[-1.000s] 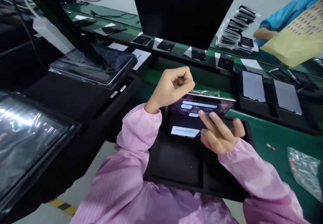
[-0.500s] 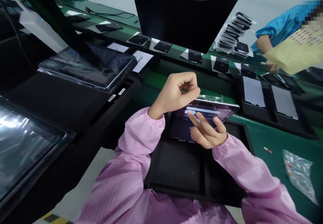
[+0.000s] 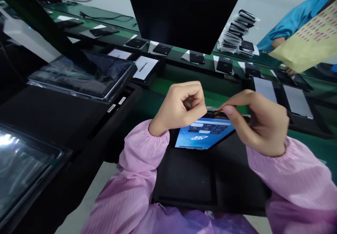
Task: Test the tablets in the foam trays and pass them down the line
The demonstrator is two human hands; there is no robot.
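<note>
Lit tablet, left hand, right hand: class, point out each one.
Lit tablet [image 3: 204, 136]: head view, on its blue screen.
Left hand [image 3: 176, 105]: head view, near the thumb's base.
Right hand [image 3: 267, 123]: head view, on its back.

Pink striped sleeves, gathered cuffs

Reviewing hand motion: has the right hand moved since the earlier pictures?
Yes: the right hand shifted rightward and upward in view against the black tray.

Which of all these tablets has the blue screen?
The tilted tablet at the person's left hand; the other screens in view look white, grey or dark.
</note>
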